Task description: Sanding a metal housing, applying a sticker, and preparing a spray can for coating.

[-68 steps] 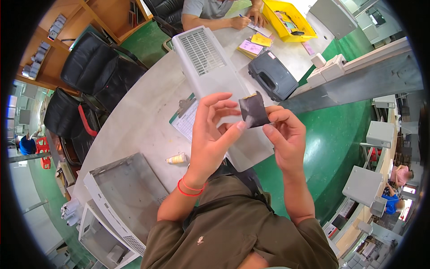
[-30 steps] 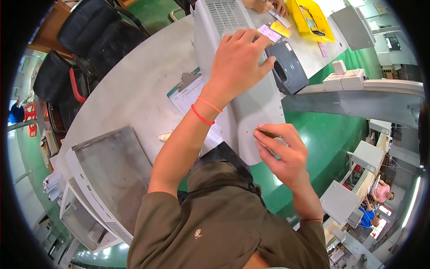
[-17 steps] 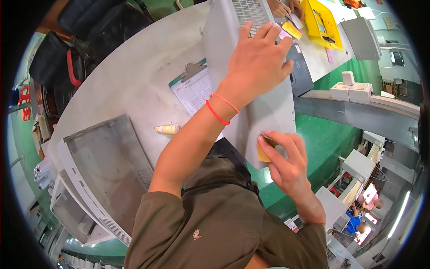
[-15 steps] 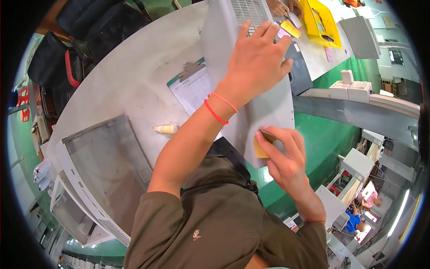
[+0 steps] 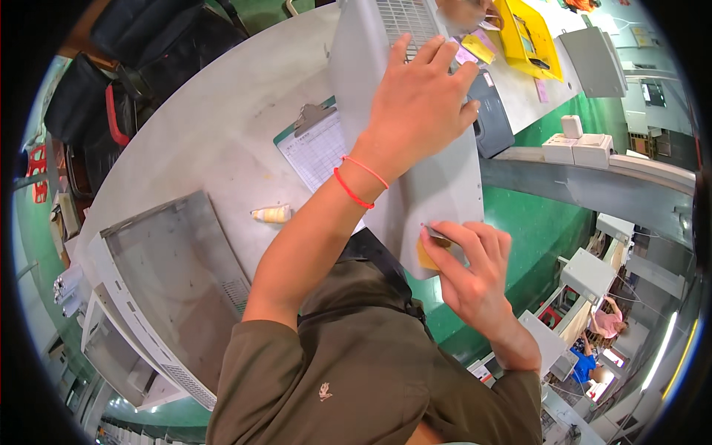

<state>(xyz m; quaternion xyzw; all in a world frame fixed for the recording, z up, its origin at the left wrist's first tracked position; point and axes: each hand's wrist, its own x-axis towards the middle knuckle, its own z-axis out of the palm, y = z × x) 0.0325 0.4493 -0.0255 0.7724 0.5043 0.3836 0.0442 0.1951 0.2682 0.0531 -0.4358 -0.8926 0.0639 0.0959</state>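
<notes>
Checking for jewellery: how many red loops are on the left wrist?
2: a thin loop nearer the left hand, a thicker loop just behind it. Any hidden underneath can't be counted.

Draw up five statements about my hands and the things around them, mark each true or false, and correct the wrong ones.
1. The right hand pinches a yellow-and-dark sheet. True.
2. The red bands are on the right wrist. False: they circle the left wrist.
3. The left hand is over the grey casing. True.
4. The clipboard bears no paper. False: a gridded page lies on it.
5. The yellow bin stands farther from the wearer than the dark grey case. True.
</notes>
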